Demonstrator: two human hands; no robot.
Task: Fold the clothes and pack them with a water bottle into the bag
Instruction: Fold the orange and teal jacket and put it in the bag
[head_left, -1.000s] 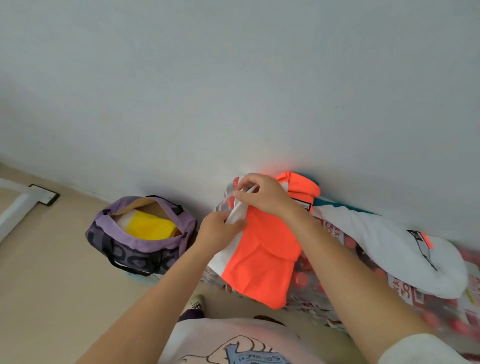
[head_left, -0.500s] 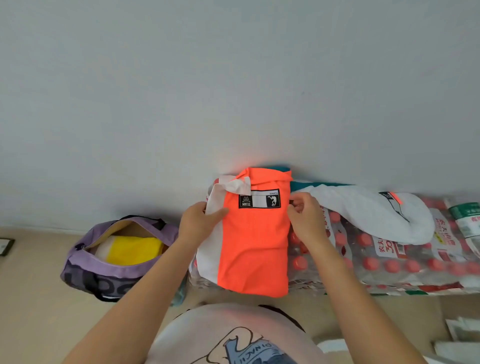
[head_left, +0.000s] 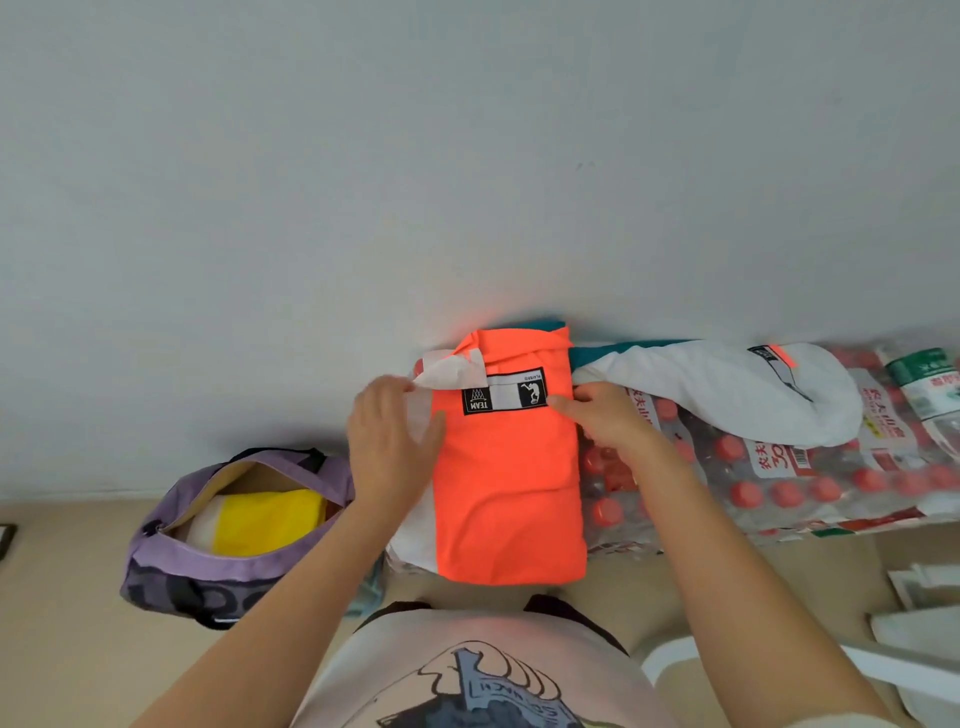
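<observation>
Open beige floor (head_left: 67, 597) left of and in front of the purple fabric duffel bag (head_left: 218, 566), its zip mouth gaping upward, partly filled by a folded yellow garment (head_left: 265, 525). Grey wall (head_left: 467, 156) closing off the far side. Folded orange-and-white garment (head_left: 509, 493) atop shrink-wrapped packs of red-capped water bottles (head_left: 779, 483), blocking the right. Narrow gap between bag and packs, crossed by the left hand (head_left: 389, 447).

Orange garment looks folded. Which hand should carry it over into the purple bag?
Left, probably. The left hand lies flat on the orange garment at the edge nearest the open purple bag. The right hand pinches the far edge, away from the bag.
</observation>
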